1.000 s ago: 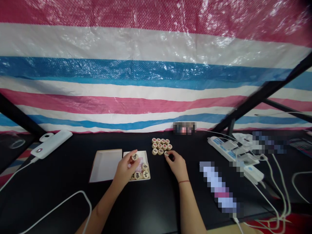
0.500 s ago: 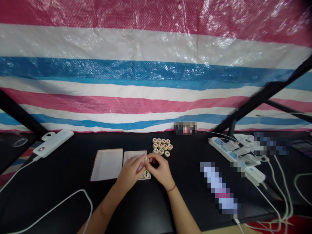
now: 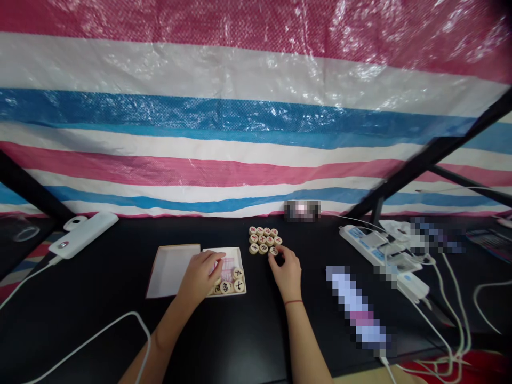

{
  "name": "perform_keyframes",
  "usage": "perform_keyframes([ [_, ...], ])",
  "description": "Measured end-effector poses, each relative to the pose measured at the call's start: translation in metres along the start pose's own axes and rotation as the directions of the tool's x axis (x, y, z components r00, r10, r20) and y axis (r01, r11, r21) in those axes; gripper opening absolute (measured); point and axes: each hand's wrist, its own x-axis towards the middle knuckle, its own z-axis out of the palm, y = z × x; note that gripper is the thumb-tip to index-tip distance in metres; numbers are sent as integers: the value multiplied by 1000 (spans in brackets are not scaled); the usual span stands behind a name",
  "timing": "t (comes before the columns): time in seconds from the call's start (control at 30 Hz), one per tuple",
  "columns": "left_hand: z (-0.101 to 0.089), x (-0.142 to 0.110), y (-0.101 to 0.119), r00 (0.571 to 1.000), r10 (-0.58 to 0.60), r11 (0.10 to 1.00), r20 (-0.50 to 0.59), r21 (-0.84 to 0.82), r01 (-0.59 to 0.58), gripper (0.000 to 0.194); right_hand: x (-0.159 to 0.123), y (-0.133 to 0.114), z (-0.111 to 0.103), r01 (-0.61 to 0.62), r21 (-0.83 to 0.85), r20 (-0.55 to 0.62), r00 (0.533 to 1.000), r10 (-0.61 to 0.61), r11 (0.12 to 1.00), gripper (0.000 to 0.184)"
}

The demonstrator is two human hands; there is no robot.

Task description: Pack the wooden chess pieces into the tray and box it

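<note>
The dark-marked disc sits pinched between thumb and index finger of the right hand, ending the nearest of 3 rows of discs; the others lie left of and beyond that grip. Farther left, the left hand is curled over the white box; I cannot tell whether it holds anything. The shallow tray lies past it.
</note>
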Motion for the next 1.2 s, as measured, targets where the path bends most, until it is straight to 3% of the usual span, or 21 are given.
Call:
perform_keyframes([
  [0.27, -13, 4, -4, 997, -73, 997, -34, 18, 73, 26, 3, -2, 1, -53, -80, 42, 998, 56, 995, 27],
  [0.37, -19, 4, -4, 993, -87, 993, 77, 83, 81, 25, 1, -20, -7, 11, -48, -52, 999, -14, 999, 26],
  [0.43, -20, 3, -3, 976, -107, 985, 191, 153, 78, 25, -3, -37, -11, 122, 90, -41, 992, -119, 988, 22],
  [0.53, -20, 0, 1, 942, -146, 969, 301, 237, 75, 23, -13, -62, -11, 253, 368, 161, 931, -329, 895, 19],
  [0.63, -19, -2, 4, 920, -176, 962, 351, 259, 86, 20, -22, -75, -6, 268, 444, 319, 845, -430, 855, 19],
  [0.9, -24, -3, 5, 896, -145, 975, 420, 214, 58, 23, -31, -85, -11, 439, 325, 343, 770, -537, 837, 21],
  [1.03, -27, -3, 8, 889, -137, 981, 438, 187, 59, 19, -31, -87, -16, 440, 327, 388, 745, -543, 836, 29],
  [1.2, -32, -3, 13, 886, -93, 991, 454, 131, 37, 17, -28, -78, -15, 414, 364, 393, 743, -541, 834, 26],
])
